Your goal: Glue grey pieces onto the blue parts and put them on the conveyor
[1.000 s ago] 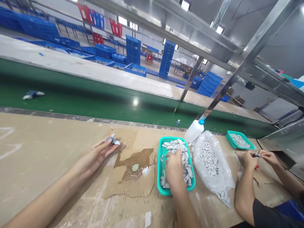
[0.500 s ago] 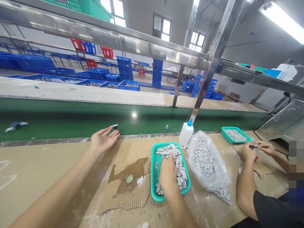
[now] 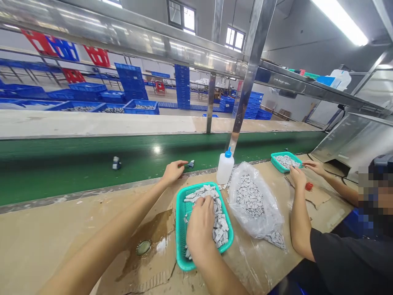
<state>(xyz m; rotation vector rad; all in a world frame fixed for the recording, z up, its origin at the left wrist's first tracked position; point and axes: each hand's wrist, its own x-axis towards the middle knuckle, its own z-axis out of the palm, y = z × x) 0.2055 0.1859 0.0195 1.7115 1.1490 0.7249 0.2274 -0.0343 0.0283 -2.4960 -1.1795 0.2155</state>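
Note:
My left hand (image 3: 174,171) reaches over the near edge of the green conveyor belt (image 3: 138,180), fingers stretched out and slightly apart. Its fingertips are right beside a small dark-blue and light-grey part (image 3: 190,164); whether they touch it I cannot tell. A similar part (image 3: 116,163) lies farther left on the belt. My right hand (image 3: 201,225) is inside a turquoise plastic basket (image 3: 180,241), fingers curled down onto small light-grey pieces (image 3: 220,225). What its fingertips pinch is hidden.
Close by stand a white bottle (image 3: 225,169) with a blue cap and an open plastic bag (image 3: 256,205) of grey pieces. A wet, torn cardboard sheet (image 3: 147,270) lies left of the basket. At right, a co-worker's hands (image 3: 298,177) are beside another turquoise basket (image 3: 276,164). A metal post (image 3: 245,94) rises behind.
My left hand has moved right, from a dark part at its fingertips to the part near the bottle. The view has swung right. My right hand stays in the basket. The co-worker's hands moved to their basket.

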